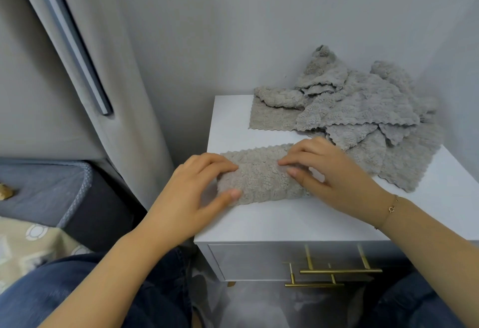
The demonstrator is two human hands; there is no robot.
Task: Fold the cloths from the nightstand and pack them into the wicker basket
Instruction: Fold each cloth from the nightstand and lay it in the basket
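A folded grey-beige fleece cloth (259, 180) lies across the front left of the white nightstand (272, 221). My left hand (197, 192) holds its left end, with the fingers lying over the top and the thumb against the front edge. My right hand (329, 174) presses on its right end, fingers stretched flat over the top and the thumb beside them. A heap of several unfolded cloths (357, 109) of the same fabric fills the back right of the nightstand. No wicker basket is in view.
The nightstand stands in a corner of grey walls, with a drawer front and brass handles (334, 272) below its top. A grey curtain (108, 89) hangs at the left. A bed with a blue mattress edge (51, 185) lies lower left. My knees in jeans are below.
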